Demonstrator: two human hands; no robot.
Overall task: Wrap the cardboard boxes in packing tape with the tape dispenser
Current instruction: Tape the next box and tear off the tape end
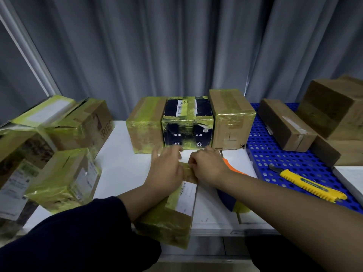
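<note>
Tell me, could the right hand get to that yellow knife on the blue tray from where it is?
Probably yes. The yellow knife lies uncovered on the blue tray, to the right of the right hand, with nothing between them. The hand would first have to leave the box.

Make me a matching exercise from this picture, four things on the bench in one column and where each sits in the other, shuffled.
Things:
1. yellow utility knife
2. dark printed box
3. box under both hands
4. orange and blue tape dispenser

Places:
A. back row, between two brown boxes
B. on the blue perforated mat
C. front edge of the white table
D. under the right forearm

Pairs: 1-B, 2-A, 3-C, 4-D
</note>
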